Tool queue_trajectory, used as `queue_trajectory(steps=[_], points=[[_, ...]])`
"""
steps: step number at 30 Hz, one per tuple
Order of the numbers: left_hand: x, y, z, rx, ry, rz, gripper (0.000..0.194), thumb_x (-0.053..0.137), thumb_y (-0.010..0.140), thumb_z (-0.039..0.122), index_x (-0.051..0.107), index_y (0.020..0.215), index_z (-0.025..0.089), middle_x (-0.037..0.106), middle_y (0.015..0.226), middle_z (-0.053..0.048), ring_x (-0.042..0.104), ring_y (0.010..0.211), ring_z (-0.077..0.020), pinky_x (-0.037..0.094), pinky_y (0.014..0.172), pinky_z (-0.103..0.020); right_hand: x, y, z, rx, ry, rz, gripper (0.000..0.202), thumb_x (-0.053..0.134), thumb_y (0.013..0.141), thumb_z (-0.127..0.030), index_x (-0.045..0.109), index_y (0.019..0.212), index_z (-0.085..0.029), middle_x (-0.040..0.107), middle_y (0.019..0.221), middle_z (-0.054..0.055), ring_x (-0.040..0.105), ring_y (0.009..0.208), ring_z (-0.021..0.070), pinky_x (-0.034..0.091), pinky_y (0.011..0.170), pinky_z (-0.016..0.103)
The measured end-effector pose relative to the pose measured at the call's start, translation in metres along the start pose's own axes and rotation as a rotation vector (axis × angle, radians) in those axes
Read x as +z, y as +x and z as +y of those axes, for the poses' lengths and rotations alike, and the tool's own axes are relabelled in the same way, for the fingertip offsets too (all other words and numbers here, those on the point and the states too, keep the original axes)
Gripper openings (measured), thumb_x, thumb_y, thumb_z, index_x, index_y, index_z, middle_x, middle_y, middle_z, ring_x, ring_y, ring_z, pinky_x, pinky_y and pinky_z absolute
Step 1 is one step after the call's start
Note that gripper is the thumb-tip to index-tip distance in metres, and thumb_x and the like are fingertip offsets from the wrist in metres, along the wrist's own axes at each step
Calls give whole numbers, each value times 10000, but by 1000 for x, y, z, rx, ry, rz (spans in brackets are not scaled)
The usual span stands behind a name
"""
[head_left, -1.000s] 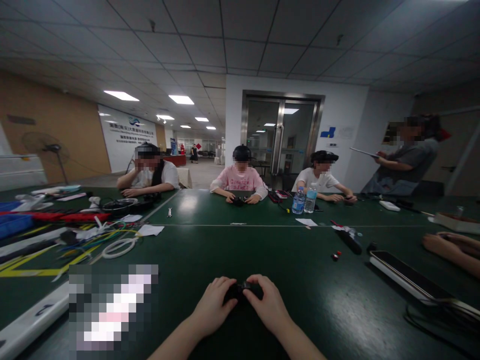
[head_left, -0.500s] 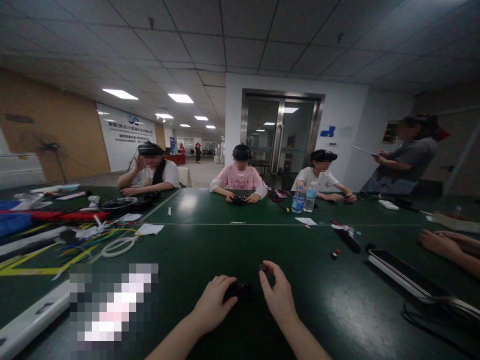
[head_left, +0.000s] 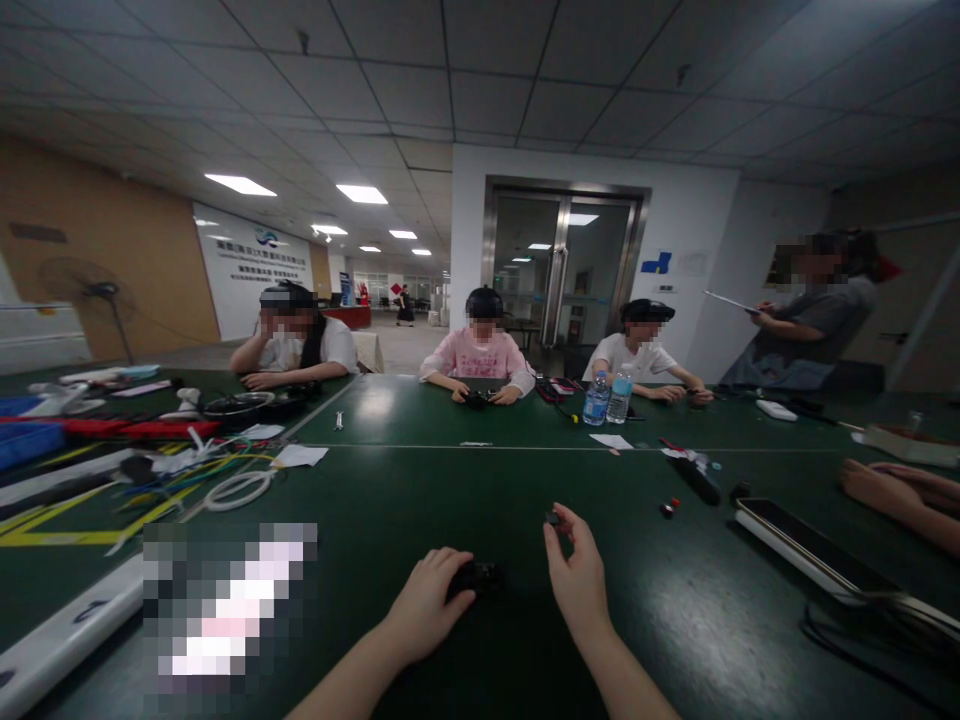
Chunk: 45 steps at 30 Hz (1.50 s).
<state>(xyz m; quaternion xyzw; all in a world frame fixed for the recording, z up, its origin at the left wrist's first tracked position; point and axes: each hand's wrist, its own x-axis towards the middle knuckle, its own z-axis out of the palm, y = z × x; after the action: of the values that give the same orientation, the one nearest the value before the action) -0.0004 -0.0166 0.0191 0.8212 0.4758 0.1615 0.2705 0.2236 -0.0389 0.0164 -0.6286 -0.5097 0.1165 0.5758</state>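
On the green table in front of me, my left hand [head_left: 433, 600] is closed around the left end of a small black object [head_left: 482, 577]. Its kind is too dark to make out, and my fingers cover part of it. Off to the right and apart from it, my right hand [head_left: 577, 565] pinches a tiny dark piece [head_left: 553, 518] between thumb and fingertips. That piece looks blocky and is too small to name.
A red and black small part [head_left: 670, 508] lies right of my hands, near a black strip [head_left: 696, 480] and a phone-like slab [head_left: 817, 550]. A white power strip [head_left: 75, 625] and coiled white cable [head_left: 238, 490] are left. Bottles [head_left: 596, 400] stand farther back; another person's hands [head_left: 885, 490] rest at right.
My right hand has moved right and slightly away from me with the tiny dark piece, widening the distance to the black object. My left hand stays in place.
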Motion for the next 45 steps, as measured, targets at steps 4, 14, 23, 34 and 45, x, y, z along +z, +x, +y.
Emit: queue_trajectory(steps=[4,14,23,34,45], points=[[-1,-1,1,12,3,5,455,506,814,374,466,1252,253,499,1259,-21,438,1159,-212,344,995,-359,-6,4,-3,-1,-33,-1,392,456,820,-397,512,1157,-204,587,1117,72,551,1013,220,423,906,382],[-1,-1,2,11,0,8,451,507,814,372,464,1251,266,503,1261,-17,443,1161,-220,344,991,-374,-9,7,-5,43,-46,-9,464,441,821,-446,485,1206,-191,591,1117,78,542,1024,226,436,879,368],[0,0,3,23,27,19,461,515,806,362,471,1250,245,509,1249,-33,448,1149,-216,343,993,-367,-6,3,-7,-2,-106,-172,349,510,782,-422,602,1037,-203,638,993,62,574,963,225,447,858,379],[2,2,-2,56,31,33,440,513,806,365,483,1228,245,524,1220,-33,455,1128,-207,354,971,-345,7,-9,-12,72,-89,-643,277,565,737,-353,638,975,-231,647,929,8,591,875,177,459,793,330],[7,4,-7,78,37,47,433,500,810,353,477,1228,245,516,1224,-35,447,1137,-214,353,966,-347,20,-24,-25,-52,-202,-633,183,633,696,-303,677,873,-294,591,987,10,538,971,206,409,869,369]])
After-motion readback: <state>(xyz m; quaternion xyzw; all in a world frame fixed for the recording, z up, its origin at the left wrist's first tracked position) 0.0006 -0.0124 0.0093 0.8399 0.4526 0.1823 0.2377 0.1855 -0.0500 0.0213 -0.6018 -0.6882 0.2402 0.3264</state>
